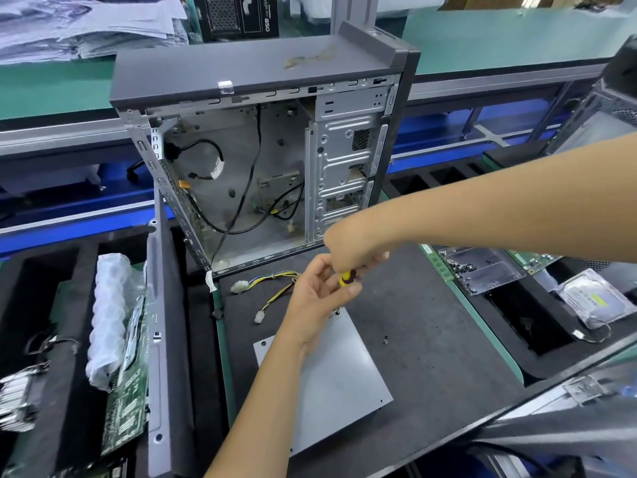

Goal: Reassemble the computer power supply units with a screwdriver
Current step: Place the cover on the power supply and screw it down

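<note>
The PSU point(331, 384), a flat grey metal box, lies on the dark mat point(431, 339) directly beneath both hands, its far corner under the fingers. The right hand point(351, 251) is curled over the top of the screwdriver point(347, 277), gripping its yellow-and-dark handle from above. The left hand point(319, 298) sits just below and to the left of the right, thumb and fingers pinching the lower part of the handle; the thumb tip lies against the yellow band. The shaft runs down from the left hand to the PSU's far corner; the tip is too small to tell whether it sits in a screw.

The PSU wires point(275, 288), yellow and black with white plugs, trail on the mat just left of the left hand. One loose screw point(385, 338) lies on the mat to the right of the left hand, apart from the PSU.

Beyond both hands stands the open case point(262, 146), empty of boards, black cables hanging inside. A case panel point(158, 339) stands on edge well left of the left hand, with circuit boards point(127, 401) and bubble wrap point(107, 315) beyond it. Under the right forearm, a clear tray point(482, 270) holds small screws; a bagged drive point(593, 301) lies further right.
</note>
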A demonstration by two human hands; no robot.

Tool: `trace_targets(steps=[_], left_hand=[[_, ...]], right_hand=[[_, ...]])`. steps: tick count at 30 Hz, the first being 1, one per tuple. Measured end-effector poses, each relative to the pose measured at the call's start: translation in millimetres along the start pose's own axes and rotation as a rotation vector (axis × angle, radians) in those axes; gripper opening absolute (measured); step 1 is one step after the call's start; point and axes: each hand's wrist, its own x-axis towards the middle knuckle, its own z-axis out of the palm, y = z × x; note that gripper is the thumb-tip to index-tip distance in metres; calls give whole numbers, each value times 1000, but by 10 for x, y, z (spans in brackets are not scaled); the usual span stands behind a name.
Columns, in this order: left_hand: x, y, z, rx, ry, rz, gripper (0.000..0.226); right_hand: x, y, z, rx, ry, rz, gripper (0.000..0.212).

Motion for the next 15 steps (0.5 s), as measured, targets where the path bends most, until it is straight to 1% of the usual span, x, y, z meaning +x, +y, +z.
trace_targets(steps=[1,2,3,4,5,7,8,9,10,11,12,13,14,15], left_hand=[[13,-18,3,5,34,14,36],[14,-32,-3,1,59,20,31],[4,-36,-16,-4,69,14,26],[-11,-45,-41,-1,62,0,21],[-27,-54,-72,4,43,-16,19],[-61,-51,-94,6,-1,-45,21],[-66,-45,-87,6,-21,-56,27],[-66,-43,-74,11,-39,-64,32],[-63,-39,-60,12,-47,-65,34],[-60,-41,-56,-6,-37,-58,32],[-62,-57,-67,-32,-18,-41,27],[-58,-69,-78,-49,-5,-21,21],[-54,-73,-83,-45,5,-8,21],[-44,-73,-74,-28,4,0,26]], right_hand=[[35,-23,-21,130,-71,53,31],[54,-31,-28,153,-93,55,30],[55,-30,-27,94,-62,16,27],[21,-22,-18,-32,18,-57,25],[-39,-8,-6,-208,137,-162,23],[-182,77,35,-649,376,-437,14],[-228,136,56,-868,443,-549,16],[-254,186,69,-1051,486,-618,21],[-267,226,84,-1146,510,-650,23],[-280,231,90,-1133,507,-640,19],[-285,221,96,-1072,485,-589,10],[-275,189,100,-972,458,-520,6],[-234,140,104,-852,433,-446,13],[-190,93,104,-721,385,-381,16]])
